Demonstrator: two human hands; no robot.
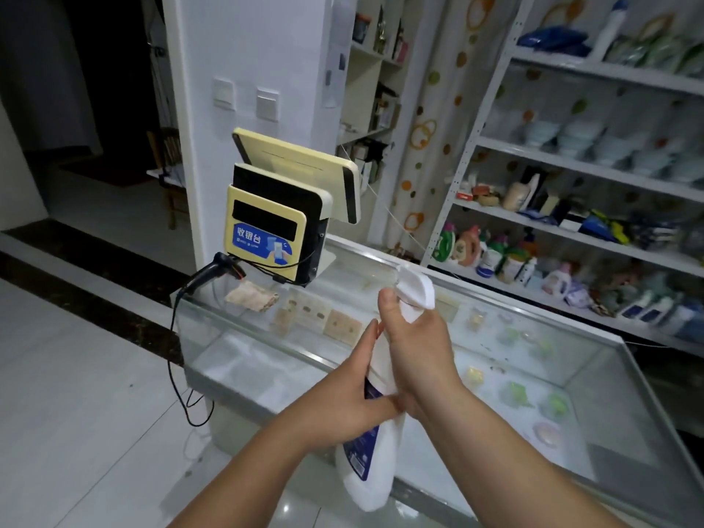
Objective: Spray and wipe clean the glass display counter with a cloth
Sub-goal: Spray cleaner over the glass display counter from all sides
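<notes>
Spraying looks to be the step in hand: the spray bottle [375, 463] hangs over the glass counter's [594, 394] near edge, the right hand [415, 356] wrapped round its neck at the trigger, the left hand [354, 398] clasping its body. Next — squeeze toward the glass, then fetch the cloth [251, 297] lying by the till [266, 230].

A: How much of the spray bottle [371, 478] shows?
B: Its middle is behind the left hand [354, 398] and right hand [419, 352]; the label print is too small to read.
A: The shelves [571, 233]?
B: Blurred; perhaps detergent bottles. The glass display counter [617, 413] runs off the right edge.
</notes>
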